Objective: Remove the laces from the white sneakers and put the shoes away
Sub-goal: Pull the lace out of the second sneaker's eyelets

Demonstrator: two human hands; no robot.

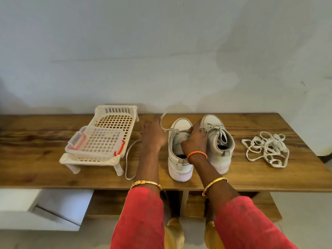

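Observation:
Two white sneakers stand side by side on the wooden bench, toes toward the wall. My right hand (195, 141) grips the tongue and upper of the left sneaker (179, 159). My left hand (152, 135) holds that shoe's lace (164, 121), pulled up and to the left out of the eyelets; the lace's loose end (128, 159) trails down across the bench. The right sneaker (220, 146) is still laced near the toe. A heap of loose white laces (265, 149) lies to the right of the shoes.
A white plastic rack (116, 121) stands on the left of the bench (36, 141), with a clear latticed basket (95, 142) with red clips resting on it. The wall runs just behind the bench. A shelf sits beneath the bench, and a white block is at lower left.

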